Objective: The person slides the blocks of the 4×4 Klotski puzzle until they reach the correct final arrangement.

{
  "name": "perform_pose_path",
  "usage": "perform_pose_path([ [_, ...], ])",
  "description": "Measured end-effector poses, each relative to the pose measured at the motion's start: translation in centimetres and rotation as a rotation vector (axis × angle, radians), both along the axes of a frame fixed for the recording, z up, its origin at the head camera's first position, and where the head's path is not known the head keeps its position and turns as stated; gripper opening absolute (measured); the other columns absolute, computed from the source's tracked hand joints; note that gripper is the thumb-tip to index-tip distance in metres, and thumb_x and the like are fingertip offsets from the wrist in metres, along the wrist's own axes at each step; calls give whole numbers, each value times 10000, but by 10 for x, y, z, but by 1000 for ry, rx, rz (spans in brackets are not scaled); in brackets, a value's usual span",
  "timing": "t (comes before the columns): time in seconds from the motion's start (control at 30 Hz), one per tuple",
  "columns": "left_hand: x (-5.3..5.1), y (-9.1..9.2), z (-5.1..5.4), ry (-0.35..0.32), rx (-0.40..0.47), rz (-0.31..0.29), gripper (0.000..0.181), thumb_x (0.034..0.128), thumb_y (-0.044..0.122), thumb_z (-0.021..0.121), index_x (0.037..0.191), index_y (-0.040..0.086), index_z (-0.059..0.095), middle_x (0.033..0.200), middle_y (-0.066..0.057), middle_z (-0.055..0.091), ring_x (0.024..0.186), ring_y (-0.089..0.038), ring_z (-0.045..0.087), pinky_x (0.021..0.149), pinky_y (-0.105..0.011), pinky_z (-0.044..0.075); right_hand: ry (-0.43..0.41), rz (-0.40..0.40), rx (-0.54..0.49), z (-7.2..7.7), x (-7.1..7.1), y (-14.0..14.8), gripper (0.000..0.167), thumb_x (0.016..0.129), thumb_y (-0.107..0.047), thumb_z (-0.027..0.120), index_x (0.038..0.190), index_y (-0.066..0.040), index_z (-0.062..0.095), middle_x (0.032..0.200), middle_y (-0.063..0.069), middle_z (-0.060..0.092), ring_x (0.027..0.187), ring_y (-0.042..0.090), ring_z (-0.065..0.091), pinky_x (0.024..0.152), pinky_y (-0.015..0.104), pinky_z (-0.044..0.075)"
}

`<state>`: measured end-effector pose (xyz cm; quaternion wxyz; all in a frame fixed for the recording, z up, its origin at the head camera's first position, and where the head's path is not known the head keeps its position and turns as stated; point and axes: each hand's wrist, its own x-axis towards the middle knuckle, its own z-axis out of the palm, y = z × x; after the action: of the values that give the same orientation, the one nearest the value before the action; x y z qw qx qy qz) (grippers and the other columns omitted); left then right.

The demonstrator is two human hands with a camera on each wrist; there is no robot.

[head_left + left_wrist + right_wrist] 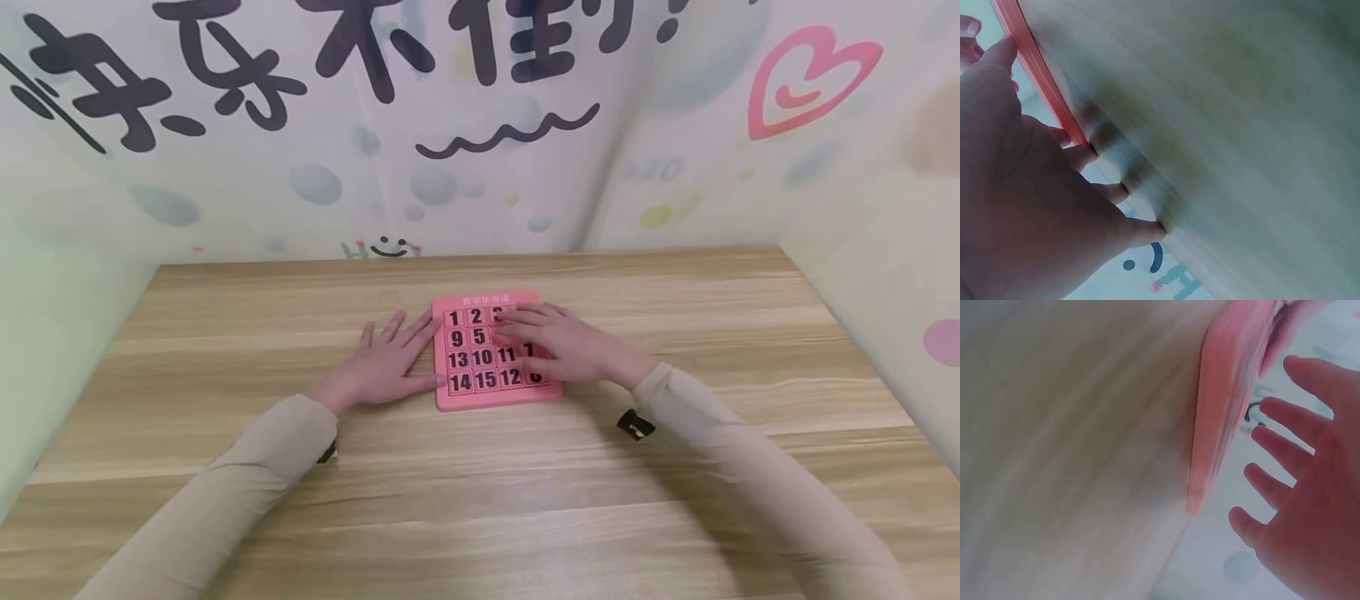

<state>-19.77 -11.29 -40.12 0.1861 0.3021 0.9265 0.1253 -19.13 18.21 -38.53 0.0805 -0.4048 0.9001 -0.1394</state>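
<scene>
A pink number sliding puzzle (498,402) lies flat on the wooden table, its black-numbered tiles facing up. My left hand (381,367) rests beside it with fingers spread; the thumb and index finger touch its left edge, while other fingertips (1147,231) sit on the table. Over the puzzle's right side is my right hand (573,343), fingers spread and holding nothing. From the right wrist view, the fingers (1291,419) stand above the puzzle's side (1213,406), apart from it. This hand hides part of the right-hand tiles.
The wooden table (480,517) runs back to a wall (262,200) with black lettering and drawings. Side walls stand left and right. A small black object (636,425) shows under the right sleeve.
</scene>
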Motion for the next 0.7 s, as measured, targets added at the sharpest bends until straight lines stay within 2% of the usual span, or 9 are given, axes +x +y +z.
perform_pose_path([
  [0.2, 0, -1, 1, -1, 0, 0, 877, 938, 605, 466, 1566, 138, 71, 1614, -48, -13, 1438, -394, -57, 1078, -649, -78, 45, -53, -5, -3, 0, 22, 495, 949, -279, 611, 1370, -33, 528, 1428, 160, 473, 1346, 404, 342, 1097, 599, 209],
  [0.33, 0, -1, 2, 3, 7, 0, 875, 940, 593, 474, 1565, 125, 78, 1614, -66, 1, 1435, -409, -48, 1073, -660, -74, 40, -61, -9, -2, 3, 33, 473, 940, -259, 628, 1340, -19, 552, 1385, 155, 518, 1326, 405, 369, 1090, 603, 219],
  [0.7, 0, -2, 1, 2, -3, -1, 873, 942, 604, 458, 1565, 129, 71, 1613, -63, -8, 1436, -402, -51, 1076, -655, -72, -5, -33, -6, -5, 7, 38, 519, 952, -284, 609, 1392, -31, 501, 1443, 145, 460, 1359, 410, 315, 1101, 602, 191],
])
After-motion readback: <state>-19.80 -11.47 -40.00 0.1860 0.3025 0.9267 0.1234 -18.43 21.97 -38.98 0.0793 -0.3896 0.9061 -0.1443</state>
